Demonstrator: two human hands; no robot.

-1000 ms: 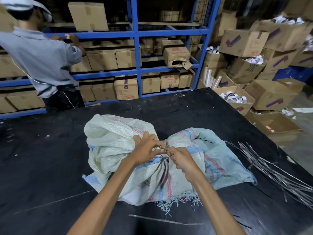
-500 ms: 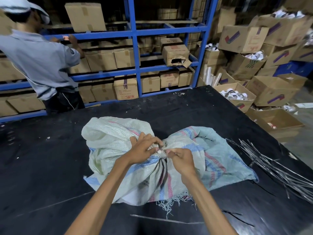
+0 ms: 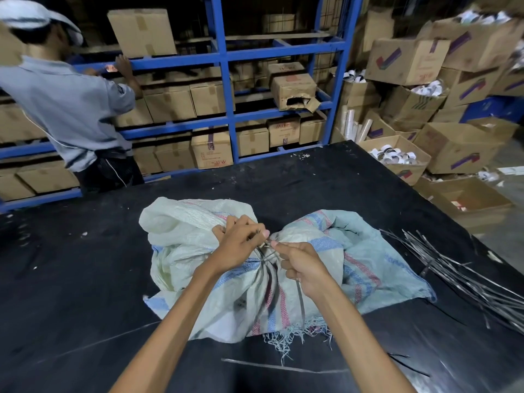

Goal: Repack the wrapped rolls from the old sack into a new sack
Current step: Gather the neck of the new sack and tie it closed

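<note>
Far left: a person [image 3: 71, 109] in a grey shirt and white cap stands at the blue rack [image 3: 224, 80], hand on a shelf rail; the shelves hold shut cartons

Sack [image 3: 181, 236] lies on the black bench [image 3: 85, 279], centre frame. It's woven, pale with blue and red stripes. The bulging part is left of the neck, the loose flat mouth fans out right, and a frayed hem points at the camera. Contents hidden, no rolls visible in it

Left grip [image 3: 238, 246] sits on the bunched neck from the left, fingers curled, pinching the dark tie [image 3: 300, 299] at the knot

Right grip [image 3: 304, 265] meets it from the right, thumb and forefinger clamped on the same tie. The tie's free end hangs down below the hand over the sack

Fingertips of both grips almost touch at the neck

One torn carton [image 3: 293, 92] sits on the rack's right bay

Right of the sack: loose dark strips [image 3: 453, 279] lie fanned on the bench, not touching the sack

Beyond the bench's right edge: an open box [image 3: 411, 171] full of white rolls [image 3: 392, 156], with more open boxes of rolls stacked behind it
</note>
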